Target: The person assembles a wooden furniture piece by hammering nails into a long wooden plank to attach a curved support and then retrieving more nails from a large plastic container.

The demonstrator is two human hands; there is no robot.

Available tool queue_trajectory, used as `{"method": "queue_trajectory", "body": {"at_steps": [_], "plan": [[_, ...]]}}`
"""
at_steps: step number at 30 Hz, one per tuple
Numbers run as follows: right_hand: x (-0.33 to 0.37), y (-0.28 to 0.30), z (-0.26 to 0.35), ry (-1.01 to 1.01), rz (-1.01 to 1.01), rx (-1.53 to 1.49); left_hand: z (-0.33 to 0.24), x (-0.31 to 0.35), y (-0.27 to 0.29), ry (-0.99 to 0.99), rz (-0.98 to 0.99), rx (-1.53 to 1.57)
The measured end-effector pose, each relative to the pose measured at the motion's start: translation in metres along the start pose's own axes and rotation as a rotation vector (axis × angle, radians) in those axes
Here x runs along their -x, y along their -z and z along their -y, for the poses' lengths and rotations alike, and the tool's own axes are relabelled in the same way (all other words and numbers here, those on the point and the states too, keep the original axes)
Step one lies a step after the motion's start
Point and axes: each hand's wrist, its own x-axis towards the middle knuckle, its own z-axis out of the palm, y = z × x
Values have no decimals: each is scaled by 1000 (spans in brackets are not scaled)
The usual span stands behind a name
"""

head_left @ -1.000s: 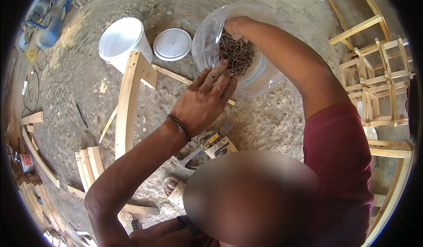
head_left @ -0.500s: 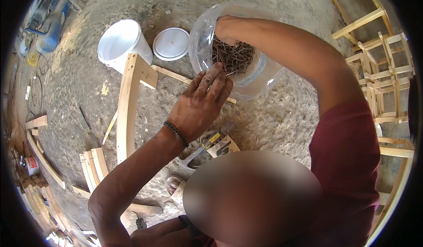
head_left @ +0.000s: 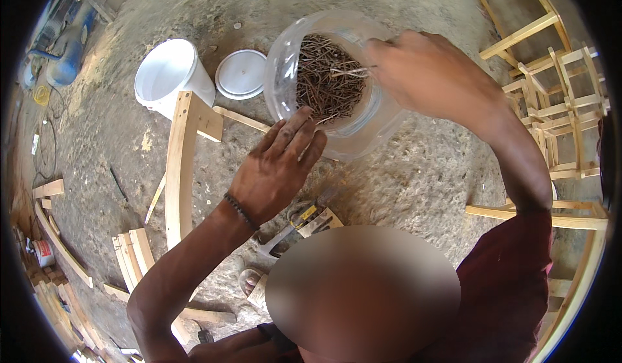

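A clear plastic tub [head_left: 282, 71] holds a heap of brown nails [head_left: 327, 81]. My left hand [head_left: 275, 165] grips the tub's near rim, its fingertips over the edge by the nails and its thumb hidden. Over the tub's right side, my right hand [head_left: 414, 71] is closed and blurred by motion. Several paler nails [head_left: 350, 72] stick out from its fingers toward the heap.
Left of the tub are a white lid [head_left: 241, 73] and a white bucket [head_left: 170, 71]. A wooden frame piece [head_left: 180, 168] stands nearby. A hammer [head_left: 278, 241] lies on the concrete floor [head_left: 402, 181] close to me. Wooden frames [head_left: 564, 110] line the right side.
My right hand has come up out of the tub and moved right, with nails in its fingers. More of the nail heap shows. My left hand stays on the rim.
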Motion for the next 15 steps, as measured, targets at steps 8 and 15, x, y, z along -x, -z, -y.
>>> {"method": "queue_trajectory", "body": {"at_steps": [8, 15], "plan": [[24, -19, -31, 167, -300, -212, 2, 9, 5, 25, 49, 42], [3, -23, -29, 173, -320, -424, -2, 7, -2, -3, -42, 26]]}}
